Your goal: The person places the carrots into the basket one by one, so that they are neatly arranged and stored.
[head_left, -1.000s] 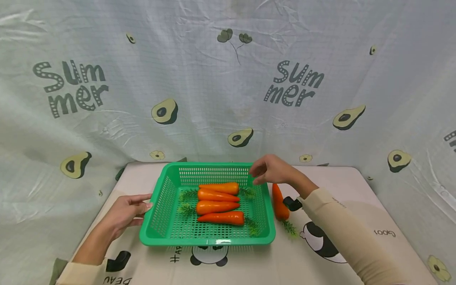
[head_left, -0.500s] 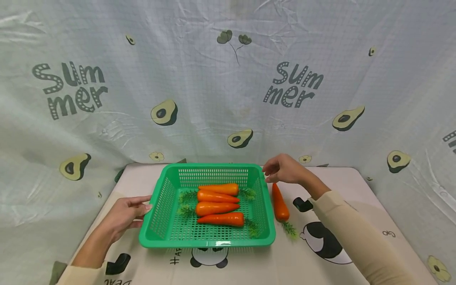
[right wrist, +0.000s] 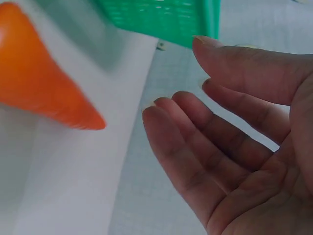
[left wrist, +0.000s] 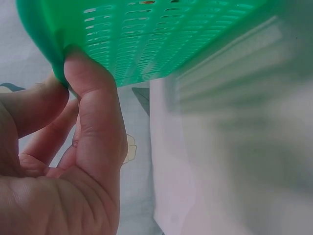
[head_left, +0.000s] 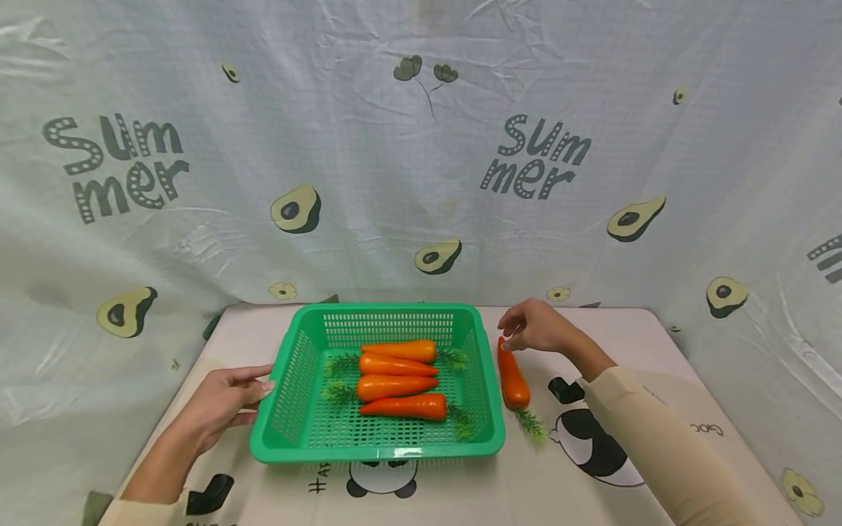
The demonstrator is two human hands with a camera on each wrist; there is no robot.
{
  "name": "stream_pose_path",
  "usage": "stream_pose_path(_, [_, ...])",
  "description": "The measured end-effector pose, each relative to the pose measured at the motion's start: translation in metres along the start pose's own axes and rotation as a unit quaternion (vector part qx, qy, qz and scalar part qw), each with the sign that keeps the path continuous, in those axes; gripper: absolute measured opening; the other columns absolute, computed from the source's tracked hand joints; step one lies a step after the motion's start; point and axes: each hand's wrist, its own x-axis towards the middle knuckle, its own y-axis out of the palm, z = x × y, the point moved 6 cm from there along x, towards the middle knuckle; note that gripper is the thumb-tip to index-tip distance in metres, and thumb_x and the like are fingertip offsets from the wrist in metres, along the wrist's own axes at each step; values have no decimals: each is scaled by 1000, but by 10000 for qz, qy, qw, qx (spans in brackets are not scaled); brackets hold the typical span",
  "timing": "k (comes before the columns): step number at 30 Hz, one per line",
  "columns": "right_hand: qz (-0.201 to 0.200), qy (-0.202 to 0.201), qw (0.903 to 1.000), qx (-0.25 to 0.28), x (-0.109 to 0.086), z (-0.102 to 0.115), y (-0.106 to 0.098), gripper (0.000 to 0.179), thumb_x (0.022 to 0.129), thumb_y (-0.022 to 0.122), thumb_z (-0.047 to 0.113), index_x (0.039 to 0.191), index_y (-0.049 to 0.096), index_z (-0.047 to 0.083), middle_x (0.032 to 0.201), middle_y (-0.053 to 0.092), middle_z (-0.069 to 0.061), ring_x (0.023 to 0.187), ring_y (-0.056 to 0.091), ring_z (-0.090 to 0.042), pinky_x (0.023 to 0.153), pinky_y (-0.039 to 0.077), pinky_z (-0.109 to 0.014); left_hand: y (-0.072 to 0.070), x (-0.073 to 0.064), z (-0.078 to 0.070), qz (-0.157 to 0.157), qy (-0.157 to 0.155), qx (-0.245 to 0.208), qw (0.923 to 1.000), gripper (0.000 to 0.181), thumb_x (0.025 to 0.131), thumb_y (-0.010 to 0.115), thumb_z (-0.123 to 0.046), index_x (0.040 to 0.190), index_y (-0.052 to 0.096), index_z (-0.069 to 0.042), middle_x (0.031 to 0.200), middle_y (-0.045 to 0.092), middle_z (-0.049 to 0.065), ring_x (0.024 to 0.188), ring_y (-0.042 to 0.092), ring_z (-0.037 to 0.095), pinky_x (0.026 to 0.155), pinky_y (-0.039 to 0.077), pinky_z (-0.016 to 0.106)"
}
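Note:
A green plastic basket stands on the table with several carrots lying crosswise inside, leafy tops pointing both ways. My left hand pinches the basket's left rim between thumb and fingers, as the left wrist view shows close up. Just right of the basket lies one more carrot, its tip toward the back and its green top toward me. My right hand hovers by that tip, fingers loosely bent and parted. In the right wrist view a space shows between the fingertips and the carrot's tip.
The table cover is pale, printed with pandas and lettering. Behind it hangs a whitish curtain with avocado and "summer" prints, close along the back edge and at both sides.
My right hand has moved right, from over the basket's back right corner to beside the loose carrot's tip, and lower. My left hand stays on the rim.

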Motion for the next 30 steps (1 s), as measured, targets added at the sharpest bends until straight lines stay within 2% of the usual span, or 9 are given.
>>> stream_pose_path(6, [19, 312, 9995, 75, -4, -16, 5, 37, 87, 81, 10, 119, 73, -7, 110, 74, -24, 86, 70, -20, 74, 63, -35, -2, 0, -1, -76, -41, 98, 9999, 58, 107, 56, -12, 158, 36, 6, 97, 71, 1, 84, 70, 13, 73, 63, 31])
stream_pose_path(11, [-137, 790, 9968, -18, -10, -29, 15, 44, 84, 84, 13, 121, 71, -7, 105, 73, -20, 79, 71, -22, 72, 63, -35, -2, 1, 0, -90, -36, 106, 9999, 58, 107, 57, -12, 158, 36, 7, 97, 71, 1, 84, 70, 12, 73, 63, 31])
stream_pose_path(16, [-335, 1503, 9880, 142, -20, -43, 31, 55, 82, 88, 19, 126, 67, -8, 109, 70, -22, 80, 70, -26, 70, 64, -37, -2, 1, 3, -101, -54, 96, 9999, 59, 107, 58, -12, 158, 36, 6, 97, 71, 1, 83, 70, 12, 73, 63, 31])
stream_pose_path(19, [-443, 1894, 9805, 283, -24, -52, 40, 57, 83, 88, 23, 125, 65, -7, 106, 68, -21, 78, 68, -25, 68, 64, -36, -2, 2, 4, -80, -33, 87, 9999, 59, 107, 58, -12, 158, 36, 7, 97, 71, 1, 83, 70, 13, 73, 63, 31])
stream_pose_path(24, [-483, 2166, 9737, 517, -27, -60, 50, 58, 84, 87, 26, 124, 63, -8, 93, 66, -17, 71, 65, -23, 63, 63, -36, -1, 3, 4, -66, 12, 64, 10000, 59, 106, 58, -12, 158, 36, 7, 96, 72, 0, 83, 70, 13, 73, 63, 31])
stream_pose_path(30, [-399, 2230, 9700, 885, -26, -65, 59, 61, 86, 84, 23, 131, 60, -10, 103, 66, -19, 74, 66, -23, 66, 63, -36, 0, 3, 3, -34, 14, 43, 10000, 58, 107, 58, -11, 158, 36, 6, 96, 72, -1, 83, 70, 13, 73, 63, 32])
